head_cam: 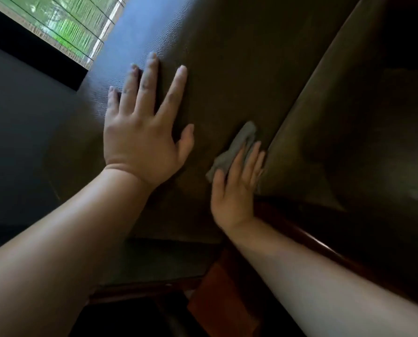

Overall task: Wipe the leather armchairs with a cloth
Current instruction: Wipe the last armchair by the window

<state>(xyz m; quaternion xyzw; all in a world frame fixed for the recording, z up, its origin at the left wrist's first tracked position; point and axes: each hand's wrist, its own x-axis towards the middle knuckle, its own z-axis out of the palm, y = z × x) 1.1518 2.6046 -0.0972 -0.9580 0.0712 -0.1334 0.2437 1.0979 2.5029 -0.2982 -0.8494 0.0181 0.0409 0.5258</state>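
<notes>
Your forearms fill the near view. Your left hand (139,139) lies flat, fingers spread and released, braced on the dark leather armchair (227,69). Your right hand (237,188) presses the grey cloth (237,147) with straight fingers (251,159), beside the cushion seam. The cloth's long axis runs up and away beyond those fingertips, so your right hand is nearer to push it along the seam.

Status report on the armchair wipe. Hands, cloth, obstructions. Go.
Left hand flat on the leather armchair, fingers spread, bracing. Right hand pressing the grey cloth against the leather beside the cushion seam. Nothing in the way.
</notes>
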